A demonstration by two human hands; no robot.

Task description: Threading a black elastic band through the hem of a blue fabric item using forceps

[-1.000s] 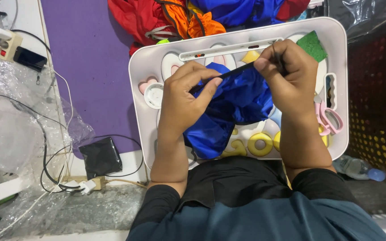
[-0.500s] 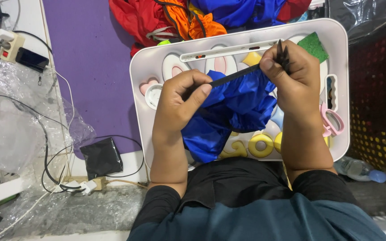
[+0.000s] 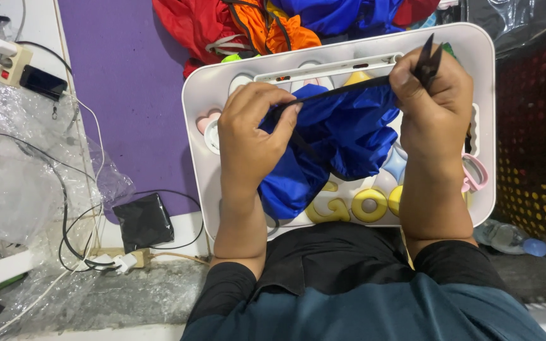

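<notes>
Just one cam, sitting on my head, looking straight down, close in on my left hand (image 3: 248, 142) and right hand (image 3: 431, 104) over the white tray (image 3: 481, 95); floor w/ purple mat (image 3: 127, 95) showing leftward.

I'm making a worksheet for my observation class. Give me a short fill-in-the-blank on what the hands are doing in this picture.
1. Both hands hold a piece of shiny fabric whose colour is ____.
2. The left hand and right hand stretch a black ____ taut between them.
3. Under the fabric lies a tray whose colour is ____.
4. The mat to the left of the tray is ____.

Missing words: blue; cord; white; purple
</notes>
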